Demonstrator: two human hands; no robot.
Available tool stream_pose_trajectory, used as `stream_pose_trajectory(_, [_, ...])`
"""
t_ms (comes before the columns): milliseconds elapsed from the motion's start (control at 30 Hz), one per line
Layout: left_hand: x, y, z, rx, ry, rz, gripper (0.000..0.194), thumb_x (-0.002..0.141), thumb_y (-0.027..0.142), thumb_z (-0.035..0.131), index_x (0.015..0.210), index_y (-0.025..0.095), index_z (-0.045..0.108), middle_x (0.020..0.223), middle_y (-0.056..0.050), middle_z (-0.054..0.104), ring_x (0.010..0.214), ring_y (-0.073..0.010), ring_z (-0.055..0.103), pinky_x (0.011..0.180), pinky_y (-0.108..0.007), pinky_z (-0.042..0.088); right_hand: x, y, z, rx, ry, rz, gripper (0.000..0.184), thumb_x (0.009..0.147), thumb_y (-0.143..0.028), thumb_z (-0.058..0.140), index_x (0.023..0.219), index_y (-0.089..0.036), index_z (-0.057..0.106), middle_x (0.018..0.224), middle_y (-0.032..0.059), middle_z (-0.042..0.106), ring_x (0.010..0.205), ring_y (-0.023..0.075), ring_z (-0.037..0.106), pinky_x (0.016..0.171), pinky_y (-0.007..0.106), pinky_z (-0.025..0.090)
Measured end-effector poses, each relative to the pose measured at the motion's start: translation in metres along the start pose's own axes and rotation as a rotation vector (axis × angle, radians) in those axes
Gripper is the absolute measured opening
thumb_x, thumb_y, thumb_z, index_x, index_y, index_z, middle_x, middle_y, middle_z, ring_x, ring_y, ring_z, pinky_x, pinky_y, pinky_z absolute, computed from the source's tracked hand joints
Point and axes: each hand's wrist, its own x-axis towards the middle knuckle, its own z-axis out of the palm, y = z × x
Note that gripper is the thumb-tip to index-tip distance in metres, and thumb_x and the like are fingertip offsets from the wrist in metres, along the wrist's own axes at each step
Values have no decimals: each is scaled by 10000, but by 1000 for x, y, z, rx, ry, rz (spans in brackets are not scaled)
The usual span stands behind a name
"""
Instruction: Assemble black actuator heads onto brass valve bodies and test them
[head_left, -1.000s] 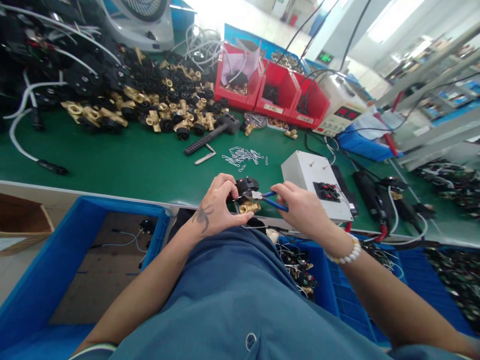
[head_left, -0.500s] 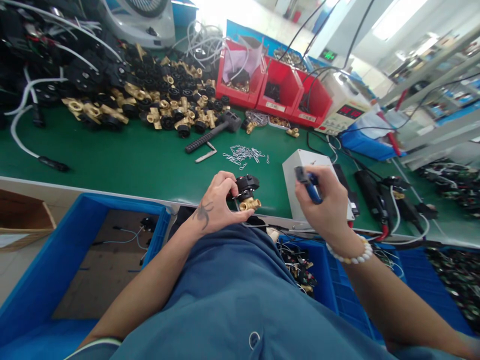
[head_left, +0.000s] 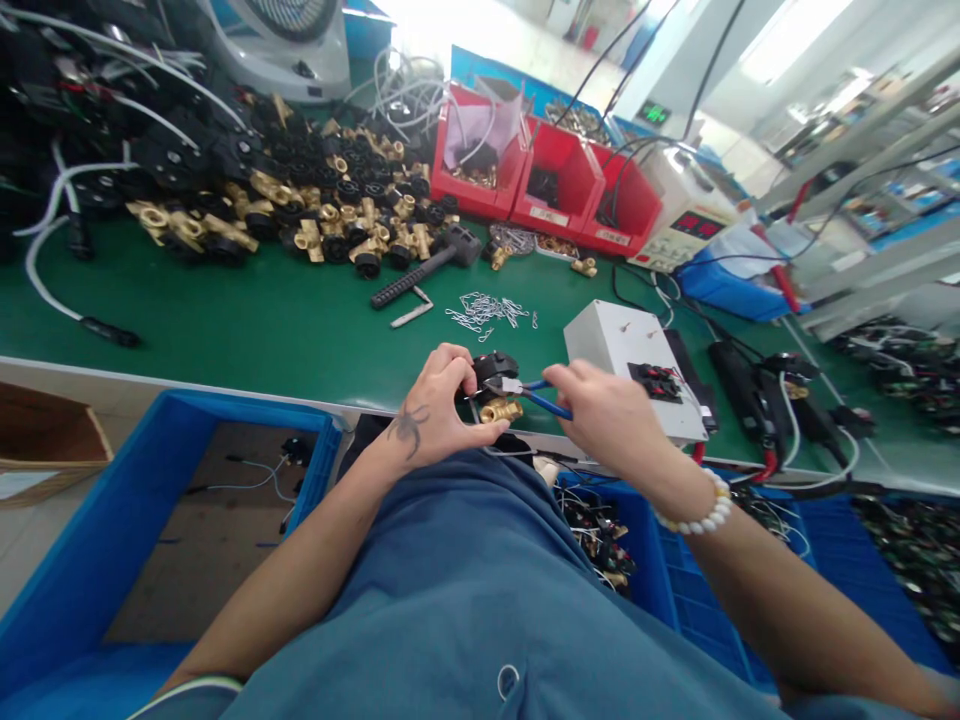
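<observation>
At the bench's front edge, my left hand (head_left: 442, 402) grips a brass valve with a black actuator (head_left: 500, 411), thumb below and fingers on its left side. My right hand (head_left: 611, 415) is closed around the blue handles of a pair of pliers (head_left: 550, 400). The pliers' metal jaws reach left to the valve, between the black top and the brass body. What exactly the tips pinch is too small to make out. Just beyond the valve lies a small pile of wire clips (head_left: 491, 311).
A hammer (head_left: 427, 265) and an L-shaped metal key (head_left: 412, 307) lie behind the clips. Brass valves (head_left: 352, 215) are heaped at the back left. Red bins (head_left: 555, 214) and a power supply (head_left: 686, 225) stand behind; a grey switch box (head_left: 600, 335) sits right. Blue crates (head_left: 165, 410) flank me below.
My right hand has moved left and down from above the grey box, bringing the pliers onto the valve. My left hand and the valve have stayed nearly still.
</observation>
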Motion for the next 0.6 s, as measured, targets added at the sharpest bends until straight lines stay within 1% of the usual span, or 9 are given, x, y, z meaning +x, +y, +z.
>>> stream_pose_trajectory(67, [0, 0, 0, -5, 2, -3, 437, 651, 287, 827, 785, 238, 414, 1033, -73, 543, 999, -240, 548, 934, -457, 531, 1, -1, 1, -37, -160, -35, 192, 791, -96, 514, 917, -190, 625, 772, 41, 616, 632, 161, 533, 576, 270, 357])
stream_pose_trajectory(100, [0, 0, 0, -9, 3, -6, 435, 653, 284, 826, 787, 239, 415, 1033, -72, 541, 997, -238, 548, 937, -456, 531, 1, -1, -1, -33, -156, -34, 214, 794, -93, 514, 944, -189, 632, 788, 44, 621, 649, 164, 544, 589, 271, 369])
stream_pose_trajectory(200, [0, 0, 0, -17, -4, -16, 430, 655, 273, 825, 789, 238, 418, 1043, -70, 540, 1004, -236, 552, 951, -457, 528, 2, -1, -7, 33, 118, 59, 231, 856, -141, 503, 1051, -188, 615, 838, 49, 621, 701, 175, 563, 657, 285, 425])
stream_pose_trajectory(233, [0, 0, 0, -18, -7, -19, 432, 654, 274, 827, 788, 238, 418, 1046, -70, 541, 1010, -238, 553, 955, -458, 526, 2, -1, -8, 42, 184, 88, 223, 869, -155, 499, 1061, -187, 607, 844, 51, 620, 707, 178, 566, 670, 290, 434])
stream_pose_trajectory(267, [0, 0, 1, -17, -11, -22, 434, 653, 276, 828, 786, 238, 416, 1048, -69, 541, 1016, -239, 554, 959, -459, 525, 2, -2, -8, 27, 177, 101, 220, 872, -155, 494, 1060, -185, 605, 846, 55, 620, 709, 183, 568, 670, 295, 433])
stream_pose_trajectory(400, [0, 1, 1, -11, -12, -24, 442, 647, 291, 827, 784, 238, 410, 1061, -73, 542, 1022, -243, 556, 940, -453, 536, 3, -3, -3, -82, -251, 24, 254, 804, -100, 533, 1014, -182, 648, 849, 71, 643, 704, 195, 587, 626, 290, 399])
stream_pose_trajectory(433, [-1, 1, 1, -10, -9, -26, 442, 646, 291, 826, 784, 238, 410, 1064, -74, 542, 1020, -242, 558, 930, -450, 540, 3, -3, -2, -69, -275, 20, 267, 795, -99, 541, 1023, -180, 655, 859, 73, 648, 708, 194, 590, 624, 287, 400])
stream_pose_trajectory(567, [-1, 2, 2, -7, -5, -38, 430, 660, 276, 818, 787, 240, 409, 1048, -61, 546, 1009, -232, 560, 913, -436, 546, 3, -1, 1, 99, 28, 121, 288, 835, -149, 516, 1098, -174, 630, 886, 66, 650, 712, 184, 581, 667, 290, 441])
stream_pose_trajectory(600, [0, 2, 2, -8, -6, -41, 430, 658, 274, 819, 787, 240, 410, 1043, -59, 548, 1006, -230, 560, 909, -433, 547, 3, -2, 2, 111, 55, 145, 283, 842, -155, 509, 1099, -174, 624, 887, 65, 649, 710, 184, 578, 672, 294, 444])
